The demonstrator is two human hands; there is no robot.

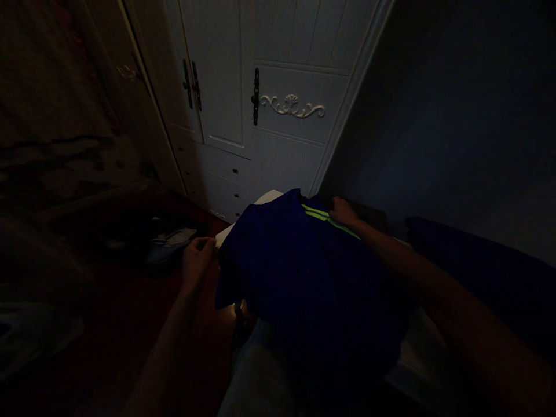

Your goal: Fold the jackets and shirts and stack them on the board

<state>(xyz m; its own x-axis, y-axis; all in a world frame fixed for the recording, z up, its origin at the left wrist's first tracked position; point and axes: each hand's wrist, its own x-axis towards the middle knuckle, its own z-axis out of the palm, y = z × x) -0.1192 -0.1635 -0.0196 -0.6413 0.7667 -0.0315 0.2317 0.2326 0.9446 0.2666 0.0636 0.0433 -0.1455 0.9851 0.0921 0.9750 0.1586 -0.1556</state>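
Blue shirt with yellow-green shoulder stripes lay spread in the middle of the scene, over a white surface that showed along its far left edge, just short of the pale wardrobe. On the right, the right hand gripped the cloth at the striped shoulder, while on the left the left hand, fingers curled, was at the white surface's near corner (whether it pinched anything, I could not tell in such dim light). Farther left, a dark heap sat on the reddish floor.
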